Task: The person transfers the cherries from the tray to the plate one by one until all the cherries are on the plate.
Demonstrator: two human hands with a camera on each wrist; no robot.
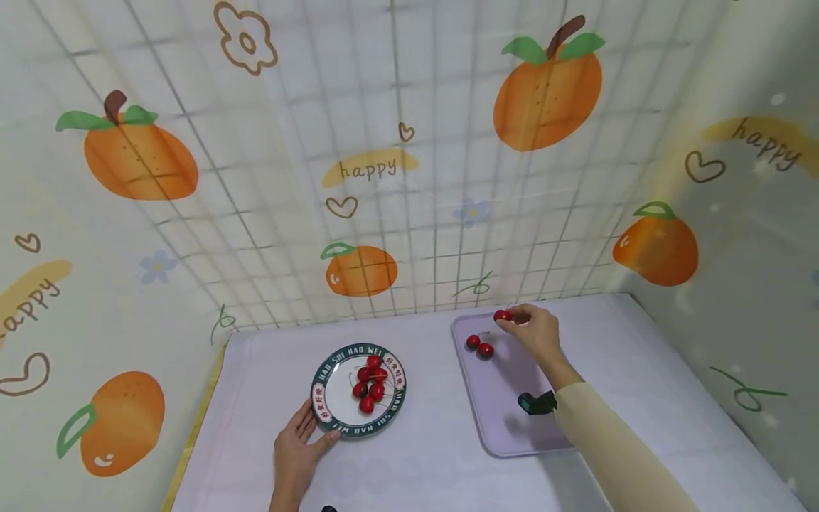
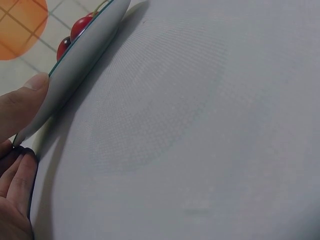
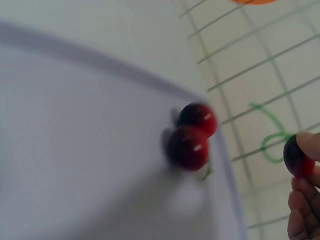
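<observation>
My left hand (image 1: 299, 446) holds the near-left rim of a white plate (image 1: 333, 419) with a green lettered border; the thumb (image 2: 22, 102) presses on its edge (image 2: 85, 50). Several red cherries (image 1: 370, 382) lie on the plate. My right hand (image 1: 536, 328) is over the far end of a lilac tray (image 1: 505, 419) and pinches one red cherry (image 1: 502, 315) in its fingertips; the same pinched cherry (image 3: 298, 156) shows in the right wrist view. Two more cherries (image 1: 479, 345) lie together on the tray (image 3: 75, 150) near its far corner, seen close as the cherry pair (image 3: 192, 137).
The plate and tray stand on a pale tabletop (image 1: 435, 469). A tiled wall with orange-fruit stickers (image 1: 361, 270) closes the back and both sides. A black wrist camera (image 1: 536, 403) sits on the right forearm.
</observation>
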